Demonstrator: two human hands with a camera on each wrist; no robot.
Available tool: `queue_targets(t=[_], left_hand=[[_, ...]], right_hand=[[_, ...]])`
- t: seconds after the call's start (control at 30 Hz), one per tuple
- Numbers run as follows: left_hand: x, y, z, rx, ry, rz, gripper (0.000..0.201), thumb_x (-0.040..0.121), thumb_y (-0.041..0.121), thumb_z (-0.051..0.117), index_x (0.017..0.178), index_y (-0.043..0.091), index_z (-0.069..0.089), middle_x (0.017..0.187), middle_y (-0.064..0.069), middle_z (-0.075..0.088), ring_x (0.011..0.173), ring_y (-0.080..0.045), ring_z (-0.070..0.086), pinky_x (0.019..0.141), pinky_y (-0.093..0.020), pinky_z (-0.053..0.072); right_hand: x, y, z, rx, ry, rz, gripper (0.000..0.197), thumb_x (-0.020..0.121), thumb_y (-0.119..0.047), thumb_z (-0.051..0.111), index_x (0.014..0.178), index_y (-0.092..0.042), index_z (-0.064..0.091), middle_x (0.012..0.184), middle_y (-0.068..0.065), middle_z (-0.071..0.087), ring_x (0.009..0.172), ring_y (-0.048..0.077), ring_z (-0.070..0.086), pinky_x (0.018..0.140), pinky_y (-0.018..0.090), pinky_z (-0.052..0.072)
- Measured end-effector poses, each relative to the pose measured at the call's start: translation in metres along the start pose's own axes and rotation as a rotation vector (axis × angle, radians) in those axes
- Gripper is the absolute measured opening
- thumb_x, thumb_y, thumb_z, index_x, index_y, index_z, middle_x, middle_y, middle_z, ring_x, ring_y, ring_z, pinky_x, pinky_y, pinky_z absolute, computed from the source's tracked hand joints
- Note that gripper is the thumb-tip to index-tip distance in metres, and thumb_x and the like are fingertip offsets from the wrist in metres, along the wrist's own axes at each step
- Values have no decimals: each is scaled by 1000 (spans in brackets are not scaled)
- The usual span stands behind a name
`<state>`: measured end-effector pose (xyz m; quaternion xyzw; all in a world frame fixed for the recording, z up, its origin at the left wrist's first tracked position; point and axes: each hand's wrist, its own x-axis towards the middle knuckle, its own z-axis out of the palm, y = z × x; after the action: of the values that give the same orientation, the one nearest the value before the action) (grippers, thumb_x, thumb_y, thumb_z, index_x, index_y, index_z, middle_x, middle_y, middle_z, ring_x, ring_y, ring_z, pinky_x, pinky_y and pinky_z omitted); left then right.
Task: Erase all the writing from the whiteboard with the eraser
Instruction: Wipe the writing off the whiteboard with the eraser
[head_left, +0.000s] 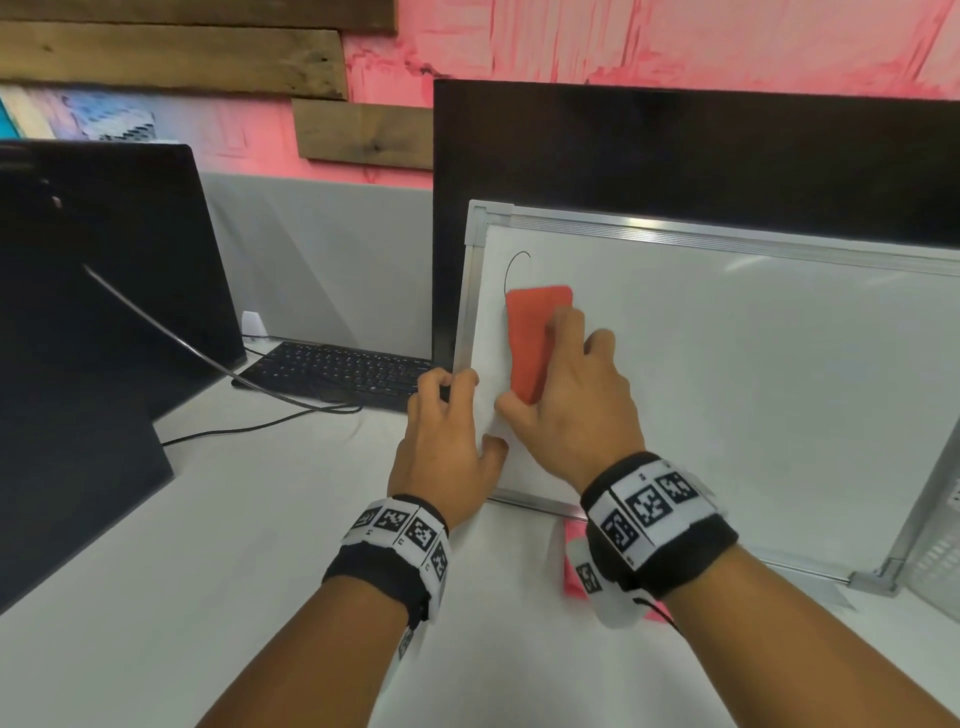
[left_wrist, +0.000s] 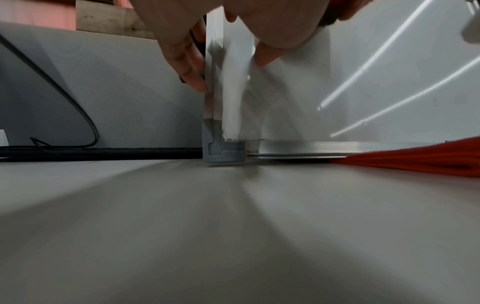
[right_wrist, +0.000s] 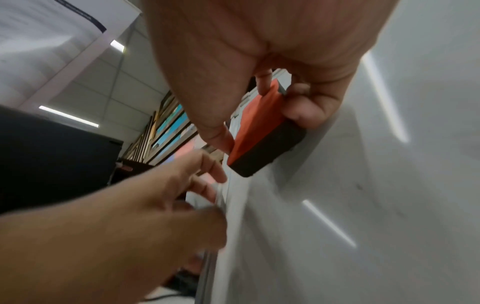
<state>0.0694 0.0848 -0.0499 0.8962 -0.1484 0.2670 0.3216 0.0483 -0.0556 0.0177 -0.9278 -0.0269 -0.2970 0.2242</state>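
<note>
Against the whiteboard (head_left: 727, 364), right hand (head_left: 571, 410) grips the eraser (head_left: 535, 338) below a curved mark (head_left: 514, 270); left hand (head_left: 441, 441) apparently pinches the frame edge.

Open whiteboard (head_left: 753, 364) surface rightward; monitor (head_left: 675, 156) close behind, keyboard (head_left: 343, 371) and cables (head_left: 218, 364) leftward.

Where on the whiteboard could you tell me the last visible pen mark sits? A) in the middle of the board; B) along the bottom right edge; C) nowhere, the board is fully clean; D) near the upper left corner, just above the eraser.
D: a thin black curved line remains near the whiteboard's upper left corner, just above the orange eraser that the right hand grips.
</note>
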Motion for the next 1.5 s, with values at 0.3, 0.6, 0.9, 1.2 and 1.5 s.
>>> queue_targets(t=[0.3, 0.6, 0.9, 1.2, 1.5], left_hand=[[0, -1, -3, -8, 1, -5, 54, 86, 26, 64, 133, 22, 38, 133, -3, 37, 114, -26, 50, 79, -43, 56], [1, 1, -3, -77, 20, -109, 67, 92, 7, 50, 151, 21, 21, 139, -8, 49, 113, -32, 56, 89, -49, 52], [2, -4, -4, -37, -43, -172, 73, 96, 3, 45, 160, 15, 11, 154, -15, 40, 135, -33, 46, 108, -45, 43], [2, -6, -5, 0, -52, -156, 63, 96, 4, 45, 156, 10, 27, 141, -12, 47, 124, -30, 51, 104, -38, 45], [0, -8, -5, -20, -29, -131, 65, 91, -4, 47, 152, 11, 34, 136, -11, 52, 121, -30, 54, 102, -39, 47]], right_hand=[[-18, 1, 12, -30, -56, -5, 81, 79, -49, 71, 139, -25, 22, 107, 6, 39, 70, 28, 53, 59, 37, 53], [11, -8, 2, -15, 16, -29, 80, 82, -50, 68, 142, -24, 22, 111, 7, 40, 73, 28, 54, 64, 37, 54], [-2, -11, 11, -16, -43, -35, 78, 82, -48, 69, 140, -23, 23, 108, 6, 40, 72, 29, 55, 62, 38, 55], [19, -19, -1, -23, 2, -35, 82, 82, -51, 69, 143, -23, 21, 112, 7, 41, 75, 27, 56, 66, 38, 56], [8, -18, 6, -29, -21, -72, 77, 81, -49, 69, 138, -22, 24, 109, 6, 43, 72, 28, 57, 62, 40, 56]])
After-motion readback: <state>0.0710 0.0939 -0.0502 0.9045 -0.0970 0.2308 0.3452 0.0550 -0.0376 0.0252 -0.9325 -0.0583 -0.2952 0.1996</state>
